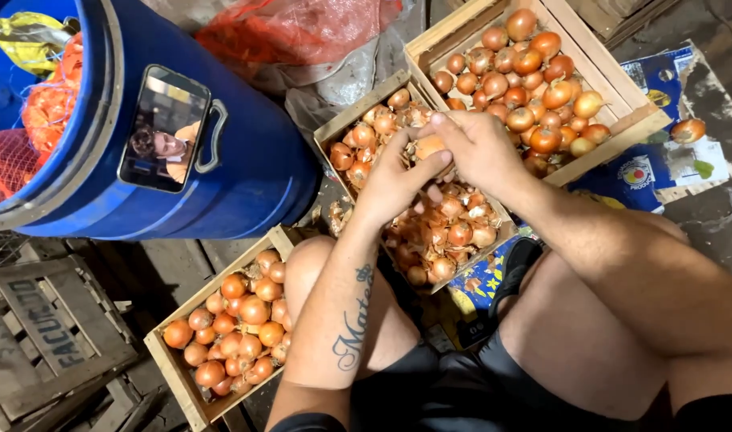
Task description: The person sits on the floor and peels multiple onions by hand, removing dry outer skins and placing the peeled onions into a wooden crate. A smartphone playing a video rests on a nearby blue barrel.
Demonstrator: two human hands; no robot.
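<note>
I see a single onion (427,147) held up between both hands, just above the middle wooden crate (358,112); my left hand (394,184) cups it from below with the fingers curled round it, and my right hand (479,148) closes over it from above, fingertips pinching at its top — both grips are shut on that one onion; its skin looks pale and partly bared, though I cannot tell how much is off. The middle crate beneath holds onions mixed with loose papery skins, so I judge it to be the pile being worked through, and a good many remain there; the far crate (622,100) at the upper right is filled with smooth, clean-looking onions, and a third crate (170,360) by my left knee holds another tidy batch — I take those as sorted work, with the middle crate roughly half full. One stray onion (687,130) lies on printed cardboard (662,164) to the right; a blue barrel (246,152) stands at the left with a phone (164,128) fixed on its rim, red netting (14,160) inside it; a dark empty crate (46,336) sits on the floor at lower left.
</note>
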